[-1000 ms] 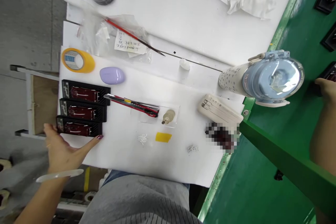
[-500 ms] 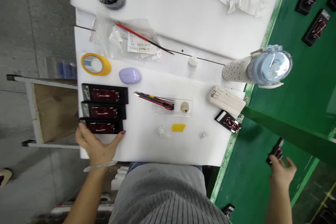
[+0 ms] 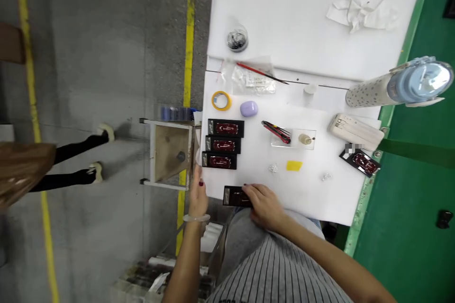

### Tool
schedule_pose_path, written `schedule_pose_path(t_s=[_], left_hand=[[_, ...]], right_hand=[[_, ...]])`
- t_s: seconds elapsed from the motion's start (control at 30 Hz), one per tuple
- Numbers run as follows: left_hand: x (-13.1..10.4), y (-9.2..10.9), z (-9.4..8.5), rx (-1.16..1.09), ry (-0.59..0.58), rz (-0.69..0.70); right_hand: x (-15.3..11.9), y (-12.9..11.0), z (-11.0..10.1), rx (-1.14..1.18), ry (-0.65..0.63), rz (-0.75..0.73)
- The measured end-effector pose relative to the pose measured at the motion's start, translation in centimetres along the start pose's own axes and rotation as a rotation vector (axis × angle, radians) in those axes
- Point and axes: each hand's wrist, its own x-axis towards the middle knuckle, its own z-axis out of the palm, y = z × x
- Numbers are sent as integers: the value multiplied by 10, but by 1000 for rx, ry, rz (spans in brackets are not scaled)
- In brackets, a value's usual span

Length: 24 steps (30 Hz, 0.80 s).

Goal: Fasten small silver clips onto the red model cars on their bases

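My right hand (image 3: pixel 265 203) is closed on the end of a dark red model car on a black base (image 3: pixel 235 196), low over the table's front edge. My left hand (image 3: pixel 198 196) is at the table's left edge, fingers stretched forward and thumb apart. Its fingertips are beside a whitish item (image 3: pixel 198 156) I cannot make out. Just right of those fingers, a boxed-looking model car (image 3: pixel 219 160) lies nearest, with a second model car (image 3: pixel 222 144) and a third model car (image 3: pixel 226 128) lined up beyond it. All three sit on black bases.
Yellow tape roll (image 3: pixel 221 101), purple case (image 3: pixel 249 109), red utility knife (image 3: pixel 276 131) and yellow paper (image 3: pixel 294 165) lie on the white table. A bottle (image 3: pixel 369 91), beige power bank (image 3: pixel 356 130) and another model car (image 3: pixel 364 163) are rightward. A stool (image 3: pixel 170 155) stands left; a person's legs (image 3: pixel 76 142) show beyond.
My right hand has come from the green surface on the right to the table front with a model car. My left hand has moved off the lined-up cars. The view has shifted left.
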Motion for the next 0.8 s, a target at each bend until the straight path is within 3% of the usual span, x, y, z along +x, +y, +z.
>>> schedule_pose_path(t_s=[0.1, 0.23, 0.47, 0.8], left_hand=[[-9, -8, -16, 14, -80, -12], [-14, -20, -21, 136, -153, 9], [4, -27, -6, 355, -114, 37], [55, -12, -21, 428, -213, 153]], right_hand=[[51, -6, 44, -23, -98, -159], [75, -3, 69, -61, -109, -202], [61, 13, 63, -114, -60, -30], [72, 17, 46, -63, -49, 94]])
